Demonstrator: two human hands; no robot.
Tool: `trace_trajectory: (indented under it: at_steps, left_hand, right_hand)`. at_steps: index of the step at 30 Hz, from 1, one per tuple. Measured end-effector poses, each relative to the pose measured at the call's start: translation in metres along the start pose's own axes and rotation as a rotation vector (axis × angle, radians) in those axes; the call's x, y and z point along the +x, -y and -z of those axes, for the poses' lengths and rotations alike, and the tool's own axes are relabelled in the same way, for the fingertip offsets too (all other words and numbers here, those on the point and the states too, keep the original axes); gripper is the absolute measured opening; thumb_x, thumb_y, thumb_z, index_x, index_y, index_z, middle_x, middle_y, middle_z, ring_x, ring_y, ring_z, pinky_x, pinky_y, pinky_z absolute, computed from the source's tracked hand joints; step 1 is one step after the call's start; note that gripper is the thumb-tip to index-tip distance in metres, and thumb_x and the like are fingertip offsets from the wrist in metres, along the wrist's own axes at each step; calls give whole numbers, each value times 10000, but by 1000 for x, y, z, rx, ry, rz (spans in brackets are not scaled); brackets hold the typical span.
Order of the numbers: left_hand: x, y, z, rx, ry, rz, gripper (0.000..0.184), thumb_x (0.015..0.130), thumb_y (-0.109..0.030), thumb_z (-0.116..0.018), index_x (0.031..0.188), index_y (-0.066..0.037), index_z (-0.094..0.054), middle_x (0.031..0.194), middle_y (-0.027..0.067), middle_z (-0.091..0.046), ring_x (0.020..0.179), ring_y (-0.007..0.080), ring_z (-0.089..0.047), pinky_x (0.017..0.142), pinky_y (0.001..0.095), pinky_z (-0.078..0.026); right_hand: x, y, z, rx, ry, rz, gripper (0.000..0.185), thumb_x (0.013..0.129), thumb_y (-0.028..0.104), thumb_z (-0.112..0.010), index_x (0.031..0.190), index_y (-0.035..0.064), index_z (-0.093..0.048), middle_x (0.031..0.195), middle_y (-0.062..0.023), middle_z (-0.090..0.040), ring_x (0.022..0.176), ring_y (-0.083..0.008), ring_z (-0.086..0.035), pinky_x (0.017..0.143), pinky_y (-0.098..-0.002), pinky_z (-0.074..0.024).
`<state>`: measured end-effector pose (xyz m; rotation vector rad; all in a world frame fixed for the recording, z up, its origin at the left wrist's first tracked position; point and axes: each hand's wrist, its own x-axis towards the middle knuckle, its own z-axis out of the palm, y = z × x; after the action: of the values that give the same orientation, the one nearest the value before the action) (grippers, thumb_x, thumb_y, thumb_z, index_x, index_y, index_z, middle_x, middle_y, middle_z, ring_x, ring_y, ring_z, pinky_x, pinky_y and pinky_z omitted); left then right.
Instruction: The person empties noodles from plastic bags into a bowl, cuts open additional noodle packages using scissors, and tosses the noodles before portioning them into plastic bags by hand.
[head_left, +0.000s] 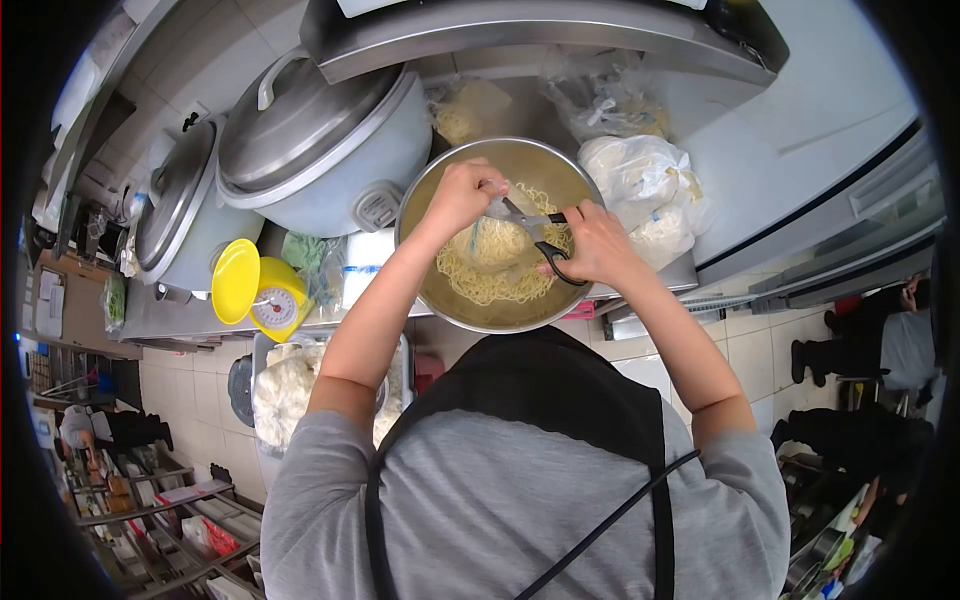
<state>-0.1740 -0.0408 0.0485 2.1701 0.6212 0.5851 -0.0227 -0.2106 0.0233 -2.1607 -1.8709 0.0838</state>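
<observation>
A large metal bowl stands on the counter in front of me with loose yellow noodles in it. Over the noodles is a clear plastic bag of noodles, its gathered top pinched in my left hand. My right hand grips black-handled scissors. The scissor blades point left, and their tips are at the neck of the bag just beside my left fingers. Whether the blades have cut the plastic cannot be made out.
Two large lidded cookers and a yellow scale stand at the left. Filled plastic bags lie right of the bowl, another behind it. A tub of white bags is below left. Other people stand at both sides.
</observation>
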Motion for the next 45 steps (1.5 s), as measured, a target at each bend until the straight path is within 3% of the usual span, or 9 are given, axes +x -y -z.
trace_trajectory:
  at_steps: [2, 10, 15, 22, 27, 34, 40, 42, 45]
  left_hand:
    - [3, 5, -1, 60, 11, -69, 98, 765, -53, -595, 760, 39, -626, 701, 46, -534, 539, 116, -511, 471, 250, -417]
    - [10, 4, 9, -41, 3, -19, 94, 770, -51, -587, 770, 32, -629, 734, 44, -560, 549, 107, -517, 473, 248, -435]
    - [15, -9, 6, -35, 32, 37, 111, 729, -53, -585, 772, 34, -639, 744, 122, -606, 564, 193, -567, 550, 314, -456]
    - [36, -23, 17, -276, -41, -5, 142, 755, -80, -593, 816, 36, -647, 728, 66, -619, 556, 112, -562, 489, 227, -457]
    - [91, -37, -3, -354, -149, -9, 149, 753, -57, -574, 855, 24, -646, 710, 83, -628, 568, 104, -589, 531, 231, -474]
    - [264, -1, -100, 509, -448, -307, 224, 786, -188, -566, 942, -45, -640, 838, 105, -648, 787, 253, -622, 705, 327, -475]
    - [267, -61, -211, 31, 249, -158, 228, 754, -139, -531, 935, -42, -630, 923, 149, -625, 902, 277, -594, 773, 327, -463]
    - [315, 0, -298, 582, 257, -328, 309, 757, -213, -561, 994, -22, -612, 958, 152, -620, 915, 292, -589, 777, 328, -462]
    - [309, -2, -311, 635, 235, -171, 338, 744, -237, -578, 1002, -20, -607, 960, 161, -617, 912, 298, -589, 779, 334, -464]
  right_hand:
    - [5, -3, -6, -18, -12, 6, 690, 563, 482, -738, 1025, 12, -534, 933, -173, -543, 899, -312, -540, 773, -404, -422]
    - [8, -8, 0, 33, 120, -56, 538, 578, 413, -756, 914, 26, -594, 789, -160, -616, 743, -311, -609, 644, -410, -478]
    - [20, 1, -10, 54, -171, -25, 491, 580, 482, -734, 791, 51, -630, 644, -145, -611, 642, -326, -606, 583, -406, -478]
    - [20, -12, -13, 73, -69, -88, 524, 561, 526, -729, 736, 42, -633, 575, -133, -586, 612, -326, -594, 569, -399, -469]
    - [-25, -42, 20, 339, -128, -392, 521, 583, 511, -735, 760, 33, -630, 522, -86, -535, 498, -250, -537, 496, -342, -414]
    - [-86, -90, 54, 469, -259, -849, 496, 615, 462, -736, 790, 11, -630, 495, -55, -490, 462, -171, -485, 470, -295, -373]
    - [-117, -124, 39, 531, -417, -936, 450, 620, 384, -761, 796, -7, -622, 472, -36, -448, 432, -120, -423, 428, -266, -334]
    - [-120, -131, 31, 552, -421, -945, 432, 631, 350, -765, 824, -8, -619, 459, -33, -437, 416, -104, -404, 410, -262, -321]
    - [-121, -138, 24, 603, -450, -976, 439, 633, 343, -766, 847, -9, -616, 455, -28, -431, 417, -96, -397, 405, -258, -313]
